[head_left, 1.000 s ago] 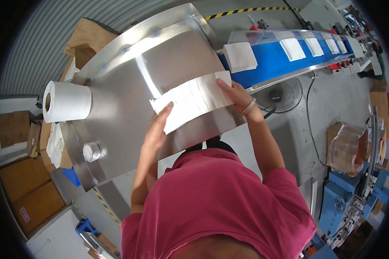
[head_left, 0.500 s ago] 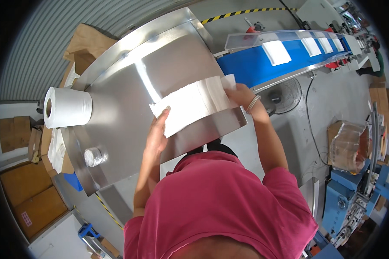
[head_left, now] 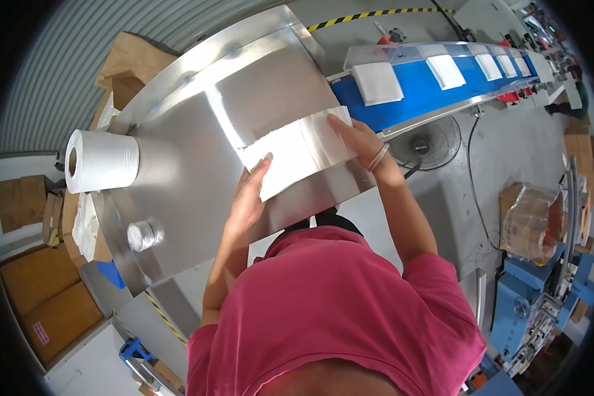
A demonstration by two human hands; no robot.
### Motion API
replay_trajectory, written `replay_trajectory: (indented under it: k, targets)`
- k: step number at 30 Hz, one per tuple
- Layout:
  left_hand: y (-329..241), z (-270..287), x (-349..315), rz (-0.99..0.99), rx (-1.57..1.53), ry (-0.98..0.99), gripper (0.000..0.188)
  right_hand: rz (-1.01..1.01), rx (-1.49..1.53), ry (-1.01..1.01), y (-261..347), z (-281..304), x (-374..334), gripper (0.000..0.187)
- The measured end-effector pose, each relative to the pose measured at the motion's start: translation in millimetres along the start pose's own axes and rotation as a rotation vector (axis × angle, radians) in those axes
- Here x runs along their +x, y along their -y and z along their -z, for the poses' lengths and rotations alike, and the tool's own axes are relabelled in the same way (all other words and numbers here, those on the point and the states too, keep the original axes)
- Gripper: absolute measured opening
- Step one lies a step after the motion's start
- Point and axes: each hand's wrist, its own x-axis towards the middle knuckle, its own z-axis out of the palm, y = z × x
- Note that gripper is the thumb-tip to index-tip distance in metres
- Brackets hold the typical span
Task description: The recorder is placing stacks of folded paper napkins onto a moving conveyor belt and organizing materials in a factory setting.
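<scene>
A stack of folded white sheets (head_left: 296, 149), soft like tissue or cloth, lies along the near edge of the steel table (head_left: 178, 171). My left hand (head_left: 249, 195) grips its left end, thumb on top and fingers hidden below. At the other end my right hand (head_left: 360, 140) is closed around the stack, its thumb lying over the upper face. Just beyond that hand begins a blue conveyor belt (head_left: 412, 109). A folded white sheet pack (head_left: 377, 84) rests on the belt's near end, with several more spaced out behind it.
A large white roll (head_left: 102, 160) stands at the table's left, near a small clear-wrapped roll (head_left: 140, 235). The table's raised rim (head_left: 198, 69) curves along the far side. A floor fan (head_left: 429, 143) sits below the conveyor. Blue machinery (head_left: 518, 300) and a plastic-lined carton (head_left: 534, 224) are at right.
Packs on the belt have travelled left, closer to the table. My right hand has shifted left and its thumb now lies over the stack. The stack's span between my hands looks shorter.
</scene>
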Motion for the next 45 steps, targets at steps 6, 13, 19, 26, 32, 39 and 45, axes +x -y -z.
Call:
replay_trajectory:
  k: [6,13,19,26,32,39,45]
  targets:
    - [-1.2,2.7,-0.7,0.024,-0.017,0.060,0.075,-0.034,0.071,-0.063,7.5,7.4,-6.7,0.041]
    - [4.1,7.4,6.4,-0.009,-0.022,0.078,0.074,-0.083,0.691,-0.255,-16.5,42.6,33.4,0.038]
    - [6.1,3.2,7.8,-0.004,-0.045,0.092,0.075,0.093,-0.105,0.006,-11.5,-10.9,0.2,0.047]
    - [3.1,0.5,5.0,-0.014,0.010,0.081,0.075,-0.085,0.222,-0.058,-16.3,-11.7,11.2,0.043]
    - [2.4,-2.3,6.5,-0.038,-0.038,0.076,0.071,0.127,-0.495,-0.045,-14.1,-4.8,0.4,0.035]
    - [-4.1,-14.6,3.9,-0.073,-0.054,0.071,0.060,0.418,-0.812,-0.294,-15.7,-9.0,-0.4,0.034]
    - [-5.4,-9.3,-4.7,-0.120,0.010,0.117,0.061,0.120,-0.761,-0.141,6.0,-34.0,-16.1,0.057]
